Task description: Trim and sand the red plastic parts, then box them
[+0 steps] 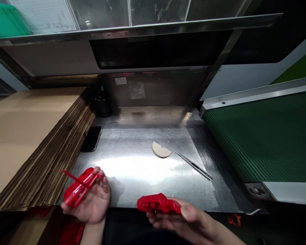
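Note:
My left hand [91, 200] holds a red plastic part [79, 187] with a thin red sprue sticking out to the upper left; the fingers curl round it at the front left edge of the steel table [140, 170]. My right hand [191, 221] grips a second red plastic part [156, 203], thumb on top, just over the table's front edge. The two parts are apart, about a hand's width between them.
A beige half-disc [161, 149] and metal tweezers [193, 165] lie mid-table. A black phone [91, 138] rests by a stack of flat cardboard [40, 153] on the left. A green conveyor belt [265, 136] runs along the right. A dark cup [102, 103] stands at the back.

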`<state>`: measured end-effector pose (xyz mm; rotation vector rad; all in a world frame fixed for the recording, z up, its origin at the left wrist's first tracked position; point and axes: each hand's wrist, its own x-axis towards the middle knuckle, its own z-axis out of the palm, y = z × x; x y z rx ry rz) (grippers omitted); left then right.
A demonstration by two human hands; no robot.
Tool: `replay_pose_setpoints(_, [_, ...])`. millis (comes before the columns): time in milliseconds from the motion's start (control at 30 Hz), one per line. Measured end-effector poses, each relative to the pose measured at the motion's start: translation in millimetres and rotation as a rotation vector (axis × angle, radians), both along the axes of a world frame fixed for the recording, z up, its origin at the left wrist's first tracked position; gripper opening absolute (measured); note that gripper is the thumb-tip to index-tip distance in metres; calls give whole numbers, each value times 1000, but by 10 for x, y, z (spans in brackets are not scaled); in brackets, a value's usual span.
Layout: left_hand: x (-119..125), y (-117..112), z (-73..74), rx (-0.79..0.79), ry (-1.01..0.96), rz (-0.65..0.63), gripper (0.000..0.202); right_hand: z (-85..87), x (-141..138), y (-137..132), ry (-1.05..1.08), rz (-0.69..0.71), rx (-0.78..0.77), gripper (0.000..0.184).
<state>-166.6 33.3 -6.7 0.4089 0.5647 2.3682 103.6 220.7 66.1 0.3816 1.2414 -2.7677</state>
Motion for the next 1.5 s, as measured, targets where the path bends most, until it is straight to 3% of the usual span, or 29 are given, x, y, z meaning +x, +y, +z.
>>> replay_pose_setpoints(67, [-75,-17,63,-77,28,98,90,10,8,103,-145,-49,471,99])
replay_pose_setpoints(167, [-31,-59,102,-173,173,14,95,-34,-89,297,-277,-88,1283,97])
replay_pose_setpoints(233, [61,-74,84,-196,228,-53,106,-102,-156,399,-290,-37,1524,90])
replay_pose_setpoints(300, [146,-67,55,-200,247,-114,114,-151,-184,436,-328,30,1567,93])
replay_pose_setpoints(367, [195,-34,33,-184,274,-208,115,-129,-189,384,-348,-3,1551,96])
replay_pose_setpoints(500, [234,95,14,-148,332,-348,109,129,-322,52,22,-272,1473,60])
replay_pose_setpoints(633, [329,232,26,-150,385,-384,108,309,-673,-246,366,-368,1585,23])
replay_pose_setpoints(733, [418,276,69,-153,449,-387,112,269,-842,-290,409,-465,1713,22])
replay_pose_setpoints(833, [474,278,107,-139,503,-348,116,204,-841,-263,415,-467,1751,21])
replay_pose_setpoints(933, [493,284,120,-128,556,-324,111,191,-786,-228,421,-422,1730,20])
replay_pose_setpoints(1233, [465,359,216,-133,781,-253,113,248,-733,-151,384,-409,1472,21])
replay_pose_setpoints(1367, [524,379,265,-66,745,-242,112,169,-697,-274,125,-315,1072,39])
replay_pose_setpoints(1433, [567,400,289,-40,700,-194,112,21,-673,-417,-78,-237,729,49])
replay_pose_setpoints(1500, [580,408,327,-83,729,-114,108,-178,-639,-578,-221,-73,362,54])
